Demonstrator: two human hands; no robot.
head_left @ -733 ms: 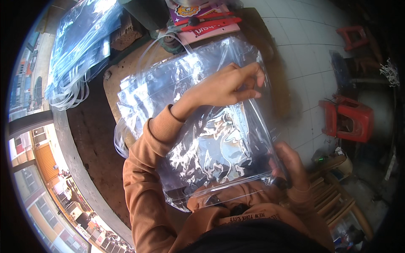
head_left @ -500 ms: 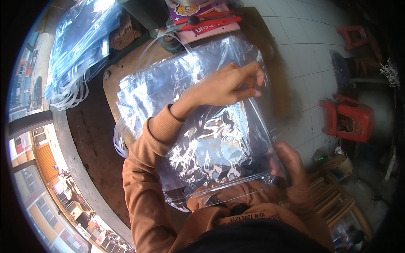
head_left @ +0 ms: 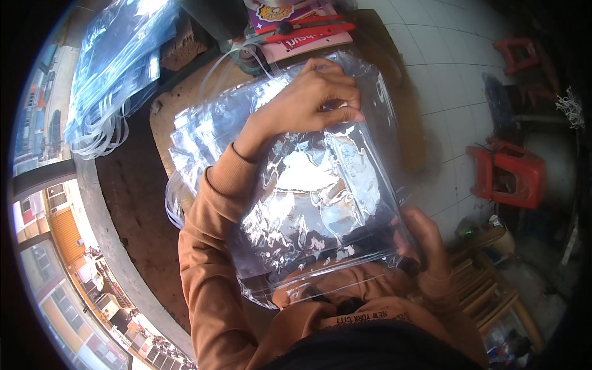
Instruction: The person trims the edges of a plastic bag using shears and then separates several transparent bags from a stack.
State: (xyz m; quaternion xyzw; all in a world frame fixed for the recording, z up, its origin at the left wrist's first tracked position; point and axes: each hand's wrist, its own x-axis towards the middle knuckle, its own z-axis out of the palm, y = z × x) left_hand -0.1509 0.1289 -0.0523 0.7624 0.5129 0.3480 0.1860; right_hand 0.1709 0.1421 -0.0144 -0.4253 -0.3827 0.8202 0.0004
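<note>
The clear plastic bag (head_left: pixel 320 197) lies flat across the person's lap and the near edge of the wooden surface (head_left: pixel 185 105), its long axis running from the far upper edge down toward the body, tilted slightly to the right. The left hand (head_left: pixel 308 102) sits on the bag's far end, fingers (head_left: pixel 333 114) curled and pressed together, pinching the top edge of the film against the stack underneath. The right hand (head_left: pixel 425 246) is at the near right corner, right beside the bag's lower edge; its fingers wrap the corner from below, though the film hides whether they are pinching or only cupping it. So the bag stretches between the two hands, left at the far end, right at the near end, and both are touching it.

Beneath it sits a pile of more clear bags (head_left: pixel 203 142), fanned to the left on the surface. Just beyond the left hand lie a roll of clear tape (head_left: pixel 250 55) and a pink printed card with a red tool (head_left: pixel 308 31) on it, close enough to crowd any push forward. Well off to the far left another stack of clear bags (head_left: pixel 117 61) rests on a ledge. To the right the surface ends and the tiled floor (head_left: pixel 444 80) opens up, with red plastic stools (head_left: pixel 512 172) standing well apart: that is the roomier side.
</note>
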